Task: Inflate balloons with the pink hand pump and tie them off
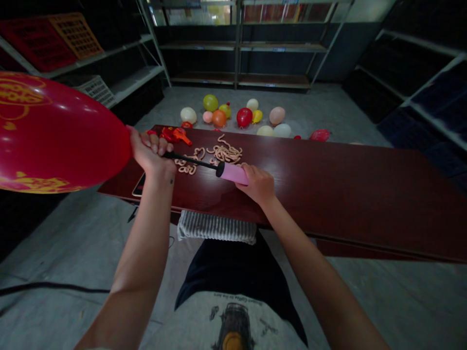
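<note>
A large inflated red balloon [69, 136] with yellow printing fills the left side. My left hand [151, 150] is closed at the balloon's neck, where the black rod of a hand balloon pump [233, 173] also ends; the neck itself is hidden by my fingers. My right hand [259, 183] wraps round the pump's pink barrel, with a length of black rod showing between the two hands. Beneath the pump, on the dark red table [328, 184], lie a pile of uninflated beige long balloons [226, 153] and some flat red and orange balloons [177, 135].
Several inflated balloons [244, 117] in mixed colours rest on the floor beyond the table. A phone-like object [139, 185] lies near the table's left edge. Metal shelves [237, 46] stand behind, with crates [75, 35] on the left rack. A grey ribbed cushion [217, 227] is at the table's front edge.
</note>
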A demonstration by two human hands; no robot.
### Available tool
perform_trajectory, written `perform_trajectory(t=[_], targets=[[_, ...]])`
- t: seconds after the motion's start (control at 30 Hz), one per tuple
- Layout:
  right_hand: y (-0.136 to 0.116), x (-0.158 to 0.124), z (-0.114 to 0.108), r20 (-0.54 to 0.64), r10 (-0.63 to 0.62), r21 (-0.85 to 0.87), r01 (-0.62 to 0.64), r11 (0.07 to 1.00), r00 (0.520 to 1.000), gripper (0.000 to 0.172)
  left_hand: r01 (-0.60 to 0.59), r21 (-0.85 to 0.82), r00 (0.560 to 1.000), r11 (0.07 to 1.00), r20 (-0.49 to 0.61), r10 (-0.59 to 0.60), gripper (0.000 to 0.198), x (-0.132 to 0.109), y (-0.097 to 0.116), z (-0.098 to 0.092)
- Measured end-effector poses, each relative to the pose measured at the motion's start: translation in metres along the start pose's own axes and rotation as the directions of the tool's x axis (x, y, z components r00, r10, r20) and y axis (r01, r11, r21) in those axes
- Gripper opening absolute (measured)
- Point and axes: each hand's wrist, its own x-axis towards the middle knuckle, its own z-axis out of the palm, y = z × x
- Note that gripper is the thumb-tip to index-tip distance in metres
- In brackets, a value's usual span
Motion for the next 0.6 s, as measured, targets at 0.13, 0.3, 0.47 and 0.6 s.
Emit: perform_trajectory(t=[0.13,0.3,0.47,0.6], targets=[[0.004,0.002,-0.002,-0.007,0.089,0.014,-0.089,0.996,0.996,0.039,-0.069,0.079,0.994,0.994,0.088,0.062,0.062,0.008,-0.022,0.011],[0.003,0.004,-0.003,-0.003,0.153,-0.008,-0.153,0.988,0.988,0.037,-0.008,0.144,0.995,0.990,0.099,-0.007,0.068,-0.001,-0.056,0.026],[0.004,0.005,-0.003,0.006,0.183,-0.015,-0.183,0.983,0.983,0.038,0.121,0.054,0.988,0.991,0.094,-0.126,0.064,-0.036,-0.088,0.043],[0.004,0.004,-0.003,-0.020,0.179,-0.003,-0.179,0.984,0.984,0.037,0.179,0.007,0.982,0.984,0.063,-0.180,0.065,-0.050,-0.097,0.048]])
